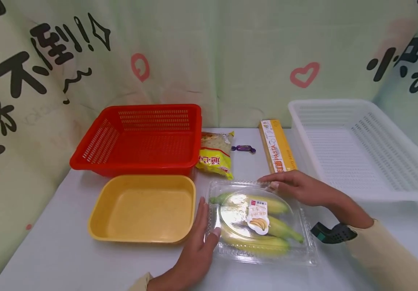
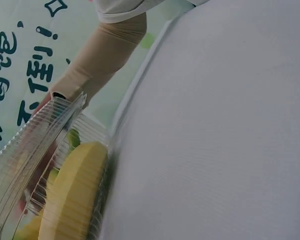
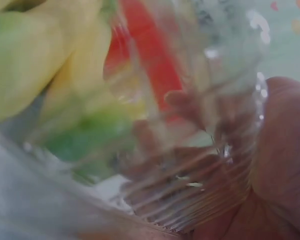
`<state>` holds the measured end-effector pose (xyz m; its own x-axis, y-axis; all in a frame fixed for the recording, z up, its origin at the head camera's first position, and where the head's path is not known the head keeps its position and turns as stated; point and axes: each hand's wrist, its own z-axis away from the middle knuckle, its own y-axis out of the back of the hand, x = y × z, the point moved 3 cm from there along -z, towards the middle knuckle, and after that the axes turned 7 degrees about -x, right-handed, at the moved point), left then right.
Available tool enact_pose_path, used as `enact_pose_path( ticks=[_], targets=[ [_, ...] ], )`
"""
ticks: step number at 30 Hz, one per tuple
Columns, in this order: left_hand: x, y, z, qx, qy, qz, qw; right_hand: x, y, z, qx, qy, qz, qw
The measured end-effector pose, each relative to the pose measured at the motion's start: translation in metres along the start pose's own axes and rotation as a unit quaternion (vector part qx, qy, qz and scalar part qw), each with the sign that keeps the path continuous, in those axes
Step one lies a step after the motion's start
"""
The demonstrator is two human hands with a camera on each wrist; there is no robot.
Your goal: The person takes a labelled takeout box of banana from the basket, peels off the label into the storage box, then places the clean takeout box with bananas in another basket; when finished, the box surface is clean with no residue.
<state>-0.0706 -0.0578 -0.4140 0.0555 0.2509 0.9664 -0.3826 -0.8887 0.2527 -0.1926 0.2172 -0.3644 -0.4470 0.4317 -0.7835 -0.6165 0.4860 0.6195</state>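
A clear plastic clamshell box (image 1: 230,256) of yellow-green bananas (image 1: 263,244) is between both hands, low over the table, with a white label (image 1: 257,218) on its lid. My left hand (image 1: 194,246) holds its left edge, thumb over the lid's side and fingers along the outside. At the far right corner my right hand (image 1: 299,188) grips the rim, thumb on top. Through the ribbed plastic (image 3: 200,185), the right wrist view shows its fingers round the far side. In the left wrist view a banana (image 2: 75,190) shows behind the box's wall.
A red basket (image 1: 158,166) stands behind a yellow tray (image 1: 143,238) on the left. A yellow snack bag (image 1: 214,155), a purple-wrapped candy (image 1: 244,149) and a pasta box (image 1: 278,145) lie behind the clamshell. At right is a white basket (image 1: 307,141).
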Motion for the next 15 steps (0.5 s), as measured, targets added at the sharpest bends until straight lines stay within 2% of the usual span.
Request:
enact_pose_path(
  ticks=[5, 8, 15],
  targets=[
    [-0.0006, -0.0002, -0.0015, 0.001, -0.003, 0.01, 0.9999, 0.0038, 0.0004, -0.0013, -0.015, -0.031, -0.027, 0.999],
    [-0.002, -0.0001, -0.0016, -0.002, -0.01, 0.011, 0.9999, 0.0071, -0.0001, -0.0013, -0.019, -0.034, -0.039, 0.998],
    [-0.003, 0.001, -0.0023, 0.006, -0.012, -0.02, 0.9997, 0.0093, -0.0018, -0.0015, -0.006, -0.041, -0.051, 0.998]
  ],
)
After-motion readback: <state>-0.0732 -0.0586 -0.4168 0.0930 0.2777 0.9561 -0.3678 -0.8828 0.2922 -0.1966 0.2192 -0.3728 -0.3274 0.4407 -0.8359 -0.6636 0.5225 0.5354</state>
